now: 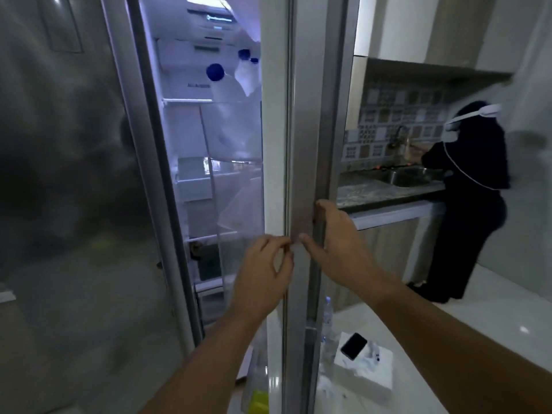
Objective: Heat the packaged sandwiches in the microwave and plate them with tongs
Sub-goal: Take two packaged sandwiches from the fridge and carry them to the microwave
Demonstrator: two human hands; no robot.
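Sandwiches in their packaging cannot be made out anywhere in this view; the lit fridge interior [209, 144] ahead of the hands shows white shelves, clear door bins and a few pale bottles with blue caps [215, 71] on an upper shelf, and nothing there can be told apart as a sandwich pack. A tall steel fridge door [310, 115] stands partly open, seen almost edge-on down the middle of the view. Right hand [337, 237] grips the outer edge of that door, fingers curled round the far side and thumb lying across the near face. Left hand [263, 276] is just beside it, touching the door's inner edge, with its fingers loosely bent and the fingertips pinched close together; whether they hold anything cannot be told. Both forearms reach up from the bottom of the view. To the left, the fridge's other door [59, 174] is shut, and its steel face is blurred. Low on the right, a dark phone [354, 346] lies on a white box [367, 375] on the pale floor, with a clear water bottle [327, 312] just beside the door. Farther right, another person in dark clothes [472, 186] stands at a counter with a steel sink [409, 176], before a patterned tile wall.
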